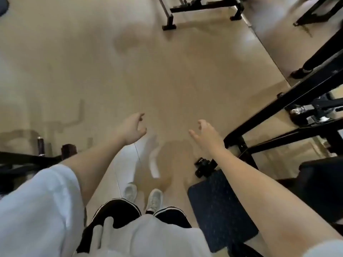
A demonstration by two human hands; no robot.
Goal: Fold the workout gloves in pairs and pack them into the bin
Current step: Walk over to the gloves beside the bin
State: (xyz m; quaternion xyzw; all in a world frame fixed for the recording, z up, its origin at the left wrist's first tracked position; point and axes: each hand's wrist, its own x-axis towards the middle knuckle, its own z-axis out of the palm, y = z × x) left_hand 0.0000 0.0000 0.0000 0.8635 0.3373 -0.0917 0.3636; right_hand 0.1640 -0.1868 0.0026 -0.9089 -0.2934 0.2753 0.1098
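Tan gym flooring [148, 75] fills most of the head view, blurred and streaked with pale reflections. Black machine frames [289, 115] run along the 2 to 4 o'clock side, and another black frame base [200, 10] sits at 12 o'clock. A dark speckled bench pad [219, 206] lies at 5 o'clock, with a small black fitting at its far end. More dark equipment, too blurred to identify, shows at 9 o'clock.

Both bare arms reach forward over the floor. The left hand [132, 127], just left of centre, has its fingers loosely curled and spread, gripping nothing. The right hand [207, 131], just right of centre, is likewise loose, thumb out toward the left hand and fingers bent, with nothing held. The two hands are apart, an open patch of floor between them.

Below them, at 6 o'clock, stand two white shoes [141, 197] under dark shorts with white stripes [117, 214] and a white shirt [42, 206]. A pale blurred shape lies on the floor just beyond the shoes; I cannot tell what it is.

No workout gloves or bin can be made out in this view, so their place cannot be told.
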